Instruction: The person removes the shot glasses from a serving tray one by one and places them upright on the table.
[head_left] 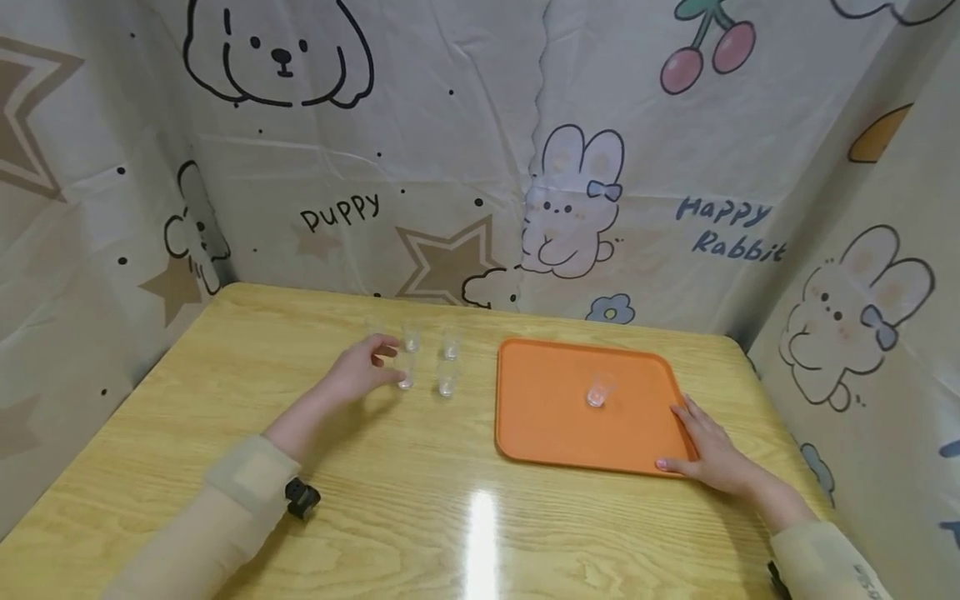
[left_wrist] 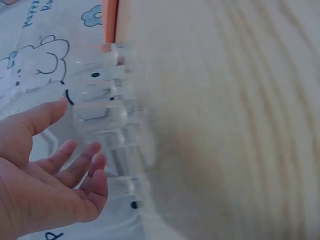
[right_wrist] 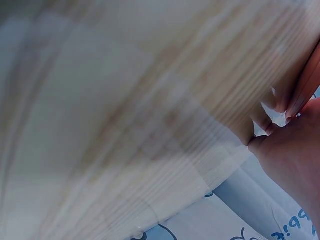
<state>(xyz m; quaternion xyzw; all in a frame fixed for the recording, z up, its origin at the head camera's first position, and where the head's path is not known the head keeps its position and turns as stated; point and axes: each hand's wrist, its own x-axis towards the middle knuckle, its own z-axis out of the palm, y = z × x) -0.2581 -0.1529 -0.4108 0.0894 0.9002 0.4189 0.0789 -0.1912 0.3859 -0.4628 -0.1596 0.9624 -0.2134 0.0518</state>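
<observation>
In the head view, several small clear glasses stand grouped left of the orange tray [head_left: 540, 433]. My left hand [head_left: 363, 367] reaches in from the left, its thumb and fingers spread beside the nearest glass [head_left: 406, 375]. The left wrist view has the left hand [left_wrist: 55, 175] with a gap between thumb and loosely bent fingers, and a glass [left_wrist: 100, 114] just beyond. One more glass [head_left: 598, 392] stands on the tray, right of its middle. My right hand [head_left: 716, 450] rests at the tray's near right corner, thumb on the front rim, fingers along the right edge.
All this stands on a wood-grain table [head_left: 390, 517]. Behind it and at both sides hangs a pale printed cloth [head_left: 450, 150]. Another glass [head_left: 447, 379] and two farther ones stand close around the left hand.
</observation>
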